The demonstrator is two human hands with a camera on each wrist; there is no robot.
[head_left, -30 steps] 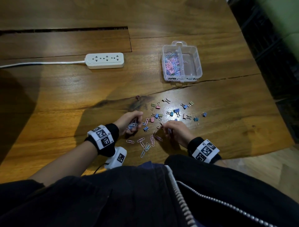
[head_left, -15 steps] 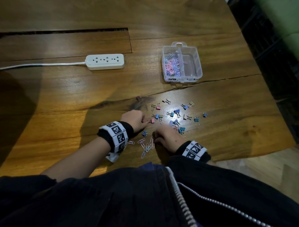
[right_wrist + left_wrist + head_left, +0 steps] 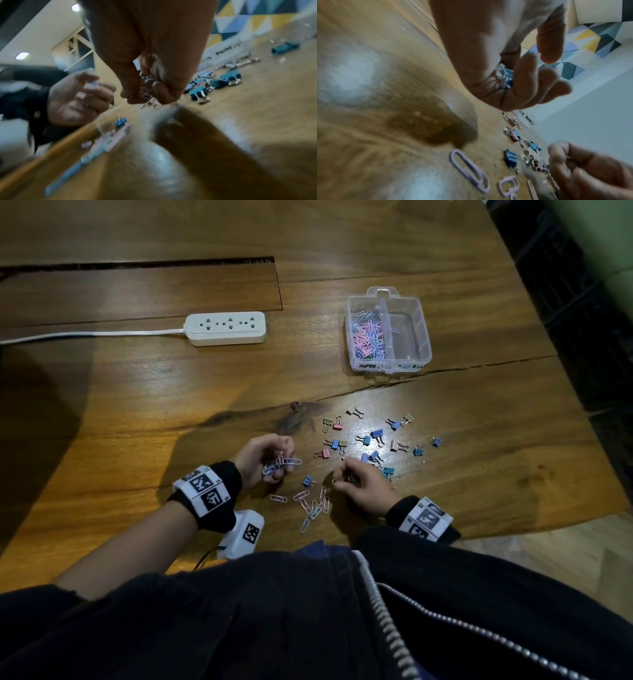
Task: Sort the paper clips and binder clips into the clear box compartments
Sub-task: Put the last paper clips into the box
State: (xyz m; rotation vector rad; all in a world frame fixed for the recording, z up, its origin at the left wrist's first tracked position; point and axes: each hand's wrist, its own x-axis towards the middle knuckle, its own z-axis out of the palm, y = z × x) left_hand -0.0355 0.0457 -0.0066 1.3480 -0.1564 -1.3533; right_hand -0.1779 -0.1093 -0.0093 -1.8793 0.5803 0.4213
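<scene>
Cupping a bunch of paper clips [image 3: 281, 462], left hand [image 3: 263, 457] palm-up above desk [image 3: 137, 405]; right hand [image 3: 359, 486] knuckles-up, pinching binder clips [image 3: 145, 96]; clear box [image 3: 388, 332] beyond.

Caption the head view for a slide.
Left hand holds paper clips, right hand gathers binder clips near the clear box.

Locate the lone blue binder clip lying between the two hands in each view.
Head: blue binder clip, centre, between both hands.
Left wrist: lower right of centre, beyond the lilac paper clip.
Right wrist: small, left of centre, under the left hand.
Shared landmark: the left hand.
</scene>
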